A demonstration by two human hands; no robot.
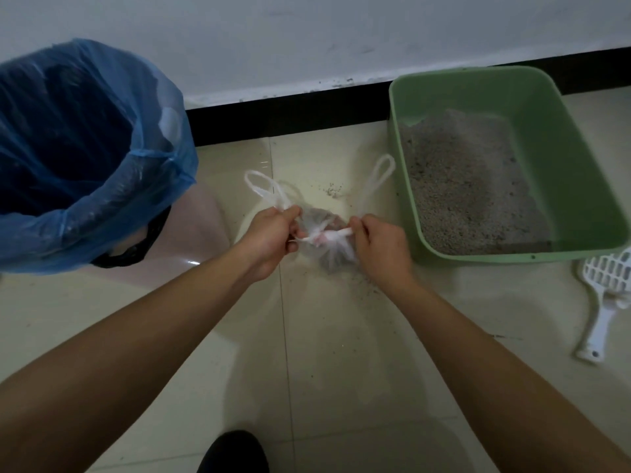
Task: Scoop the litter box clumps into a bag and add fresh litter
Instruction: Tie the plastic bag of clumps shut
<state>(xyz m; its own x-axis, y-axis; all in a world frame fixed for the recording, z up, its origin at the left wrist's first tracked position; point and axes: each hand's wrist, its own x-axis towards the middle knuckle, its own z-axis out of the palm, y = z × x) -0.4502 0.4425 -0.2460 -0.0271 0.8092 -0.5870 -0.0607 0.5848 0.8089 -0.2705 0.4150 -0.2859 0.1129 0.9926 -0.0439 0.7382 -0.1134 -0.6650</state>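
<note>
A small clear plastic bag (327, 249) holding grey litter clumps rests on the tiled floor between my hands. My left hand (269, 240) grips one twisted handle, whose loop (261, 187) sticks out behind it. My right hand (382, 249) pinches the other handle, its loop (380, 174) reaching toward the box. The two handles cross in a knot over the bag. A green litter box (566, 186) with grey litter (467, 186) stands at the right. A white slotted scoop (604, 302) lies on the floor beside its front corner.
A bin lined with a blue plastic bag (85, 155) stands at the left, close to my left arm. Spilled litter grains (333, 191) dot the floor around the small bag. A black baseboard (290, 114) and white wall lie behind. A dark shoe tip (232, 452) shows at the bottom.
</note>
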